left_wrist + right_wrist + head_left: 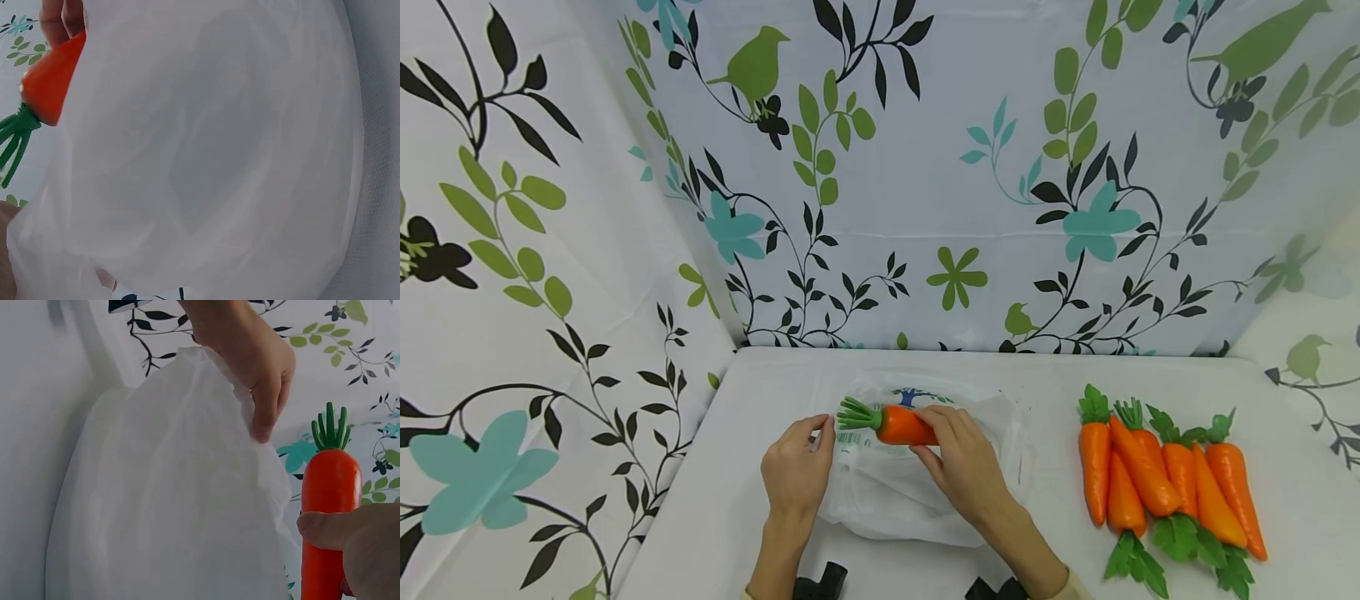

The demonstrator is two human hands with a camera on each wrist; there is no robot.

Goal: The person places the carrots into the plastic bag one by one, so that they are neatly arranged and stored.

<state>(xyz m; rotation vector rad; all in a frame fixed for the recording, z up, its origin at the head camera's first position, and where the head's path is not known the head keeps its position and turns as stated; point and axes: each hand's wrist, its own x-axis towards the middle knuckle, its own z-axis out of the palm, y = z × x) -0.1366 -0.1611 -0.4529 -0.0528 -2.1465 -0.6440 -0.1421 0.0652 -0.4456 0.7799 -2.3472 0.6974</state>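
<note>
An orange carrot with short green stalks lies across my right hand's grip, thumb below and fingers above, its stalks pointing left. My left hand pinches the edge of a white plastic bag, which the right wrist view shows raised beneath the fingers. The carrot is beside the bag's edge in that view, outside it. In the left wrist view the bag fills most of the picture and hides much of the right hand. A green and blue print shows on the bag's far side.
Several more orange carrots with green leaves lie in a group on the right of the white table. Behind and to the left hangs cloth printed with leaves, birds and flowers. Black devices show near both wrists.
</note>
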